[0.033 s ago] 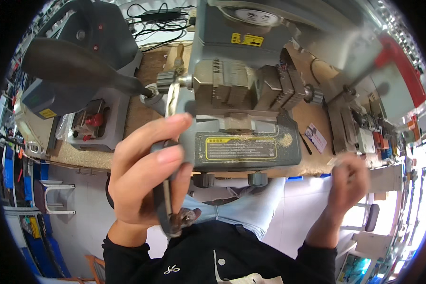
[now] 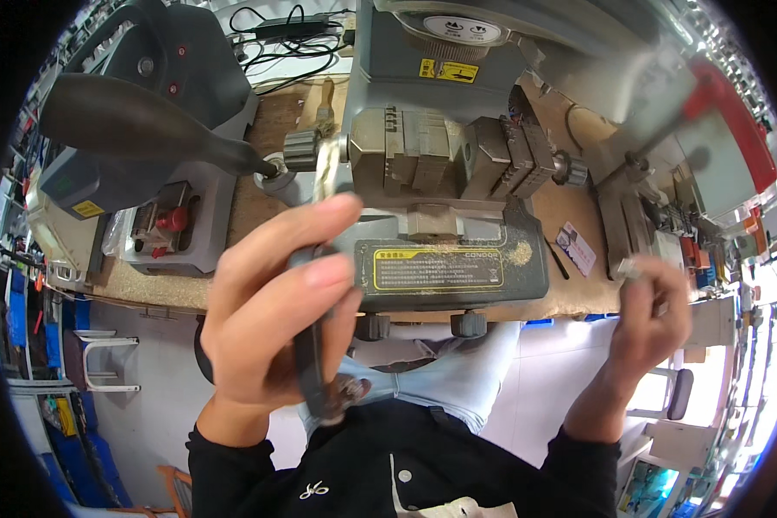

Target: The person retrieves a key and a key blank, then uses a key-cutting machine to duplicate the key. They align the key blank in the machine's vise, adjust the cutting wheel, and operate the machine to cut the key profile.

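My left hand (image 2: 276, 311) is raised in front of the grey key-cutting machine (image 2: 527, 285). Its fingers are closed around a key (image 2: 309, 358) with a long dark body. The silvery blade (image 2: 328, 168) points away from me, beside the machine's left clamp knob, and a small metal attachment hangs at the near end. Over to the right, my right hand (image 2: 652, 315) is pinched on a small pale metallic piece (image 2: 628, 269), too small to name. Between the hands stand the machine's two metal clamps, the left one (image 2: 401, 151) and the right one (image 2: 514, 160).
A black lever handle (image 2: 138, 116) reaches over from the left, near a second grey machine (image 2: 194, 52). A red-handled lever (image 2: 734, 129) stands at the right. A brush (image 2: 325, 104), black cables (image 2: 293, 56) and a printed card (image 2: 576, 250) lie on the bench, with metal shavings about.
My left hand has shifted slightly to the right with the key. My right hand has moved right and a little farther away, and the pale piece at its fingertips shows more clearly.
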The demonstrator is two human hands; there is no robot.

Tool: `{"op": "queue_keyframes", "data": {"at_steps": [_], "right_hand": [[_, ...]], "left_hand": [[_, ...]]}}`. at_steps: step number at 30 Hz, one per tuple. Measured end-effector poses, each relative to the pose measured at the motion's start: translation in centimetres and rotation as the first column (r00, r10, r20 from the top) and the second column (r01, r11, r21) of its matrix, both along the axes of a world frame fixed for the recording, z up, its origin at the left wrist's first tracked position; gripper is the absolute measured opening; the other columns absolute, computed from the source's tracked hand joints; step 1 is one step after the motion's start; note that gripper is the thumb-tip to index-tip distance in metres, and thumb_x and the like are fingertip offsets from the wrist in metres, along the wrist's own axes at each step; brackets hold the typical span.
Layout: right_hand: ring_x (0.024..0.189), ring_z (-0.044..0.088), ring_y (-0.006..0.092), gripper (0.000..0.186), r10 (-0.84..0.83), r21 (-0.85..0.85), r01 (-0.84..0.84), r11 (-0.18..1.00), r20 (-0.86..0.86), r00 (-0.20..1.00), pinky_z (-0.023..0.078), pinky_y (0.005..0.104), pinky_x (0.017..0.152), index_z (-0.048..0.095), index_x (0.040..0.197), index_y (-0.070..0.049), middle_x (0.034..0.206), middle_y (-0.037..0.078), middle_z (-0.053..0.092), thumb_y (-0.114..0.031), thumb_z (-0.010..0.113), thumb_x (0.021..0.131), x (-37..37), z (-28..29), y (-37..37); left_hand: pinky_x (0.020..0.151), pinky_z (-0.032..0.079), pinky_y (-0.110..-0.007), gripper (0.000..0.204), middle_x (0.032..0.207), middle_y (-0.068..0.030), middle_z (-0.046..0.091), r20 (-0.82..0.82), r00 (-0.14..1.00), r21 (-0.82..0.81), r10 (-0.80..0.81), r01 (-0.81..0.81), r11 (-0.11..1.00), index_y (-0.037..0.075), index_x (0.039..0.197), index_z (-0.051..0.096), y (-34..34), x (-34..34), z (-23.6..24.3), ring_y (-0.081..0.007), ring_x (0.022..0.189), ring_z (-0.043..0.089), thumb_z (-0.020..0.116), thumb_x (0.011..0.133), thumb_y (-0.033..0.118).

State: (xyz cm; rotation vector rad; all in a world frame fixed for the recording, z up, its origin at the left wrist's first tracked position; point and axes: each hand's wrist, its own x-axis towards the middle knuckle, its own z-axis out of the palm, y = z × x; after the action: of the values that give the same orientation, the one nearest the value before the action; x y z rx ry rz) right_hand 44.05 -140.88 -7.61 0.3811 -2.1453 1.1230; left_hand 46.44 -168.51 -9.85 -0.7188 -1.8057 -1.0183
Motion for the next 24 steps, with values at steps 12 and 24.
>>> {"op": "queue_keyframes", "data": {"at_steps": [12,24], "right_hand": [[0.061,0.056,0.0283,0.011,0.321,0.507,-0.18,0.843,-0.206,0.925,0.044,0.0308,0.054,0.057,0.087,-0.008,0.072,0.009,0.059,-0.01,0.064,0.078,-8.2,3.9,-10.9],[0.074,0.06,0.0176,0.015,0.28,0.534,-0.241,0.811,0.008,0.96,0.045,0.0244,0.069,0.062,0.096,0.0,0.088,0.01,0.064,-0.002,0.058,0.082,-8.1,3.9,-10.9]], "left_hand": [[0.074,0.051,-0.034,0.036,0.106,-0.0279,0.057,0.081,0.997,-0.013,0.013,-0.012,1.0,-0.002,0.105,0.057,-0.5,-1.5,0.6,-0.0334,0.088,0.062,0.065,0.07,-0.002],[0.071,0.052,-0.035,0.031,0.102,-0.0236,0.059,0.073,0.997,-0.035,-0.038,0.04,0.999,-0.001,0.097,0.063,0.0,-2.8,0.4,-0.0331,0.085,0.062,0.065,0.067,0.006]]}}
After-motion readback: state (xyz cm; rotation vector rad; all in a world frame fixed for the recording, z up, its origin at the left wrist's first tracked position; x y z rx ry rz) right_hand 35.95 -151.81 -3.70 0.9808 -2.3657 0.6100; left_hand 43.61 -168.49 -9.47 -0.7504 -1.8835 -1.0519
